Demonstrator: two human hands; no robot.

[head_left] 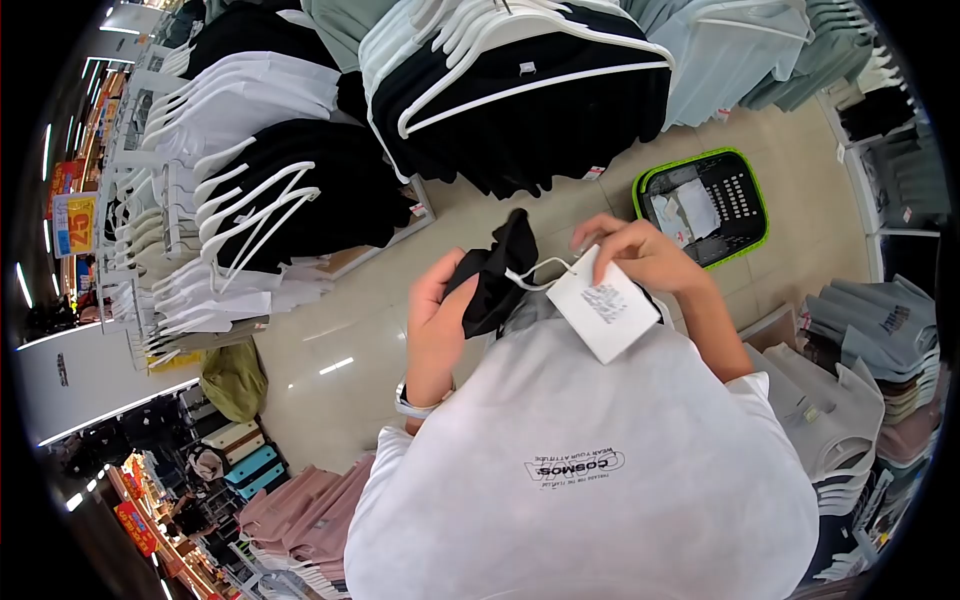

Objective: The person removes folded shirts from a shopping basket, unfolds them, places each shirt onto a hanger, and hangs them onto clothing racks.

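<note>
Bunched black fabric [490, 285] is gripped by my left hand [437, 325], which wears a band at the wrist. A white cord runs from the fabric to a white tag [603, 305] with small printed marks. My right hand [640, 258] has its fingers closed on the tag's upper edge. Both hands are in front of my white printed shirt [580, 440], and the tag hangs over its upper part.
Black shirts [530, 110] hang on white hangers ahead. More racks with white shirts [250, 90] stand left. A black basket with a green rim [757, 175] holding papers is on the floor ahead right. Grey garments [820, 400] hang right, pink ones [310, 515] at lower left.
</note>
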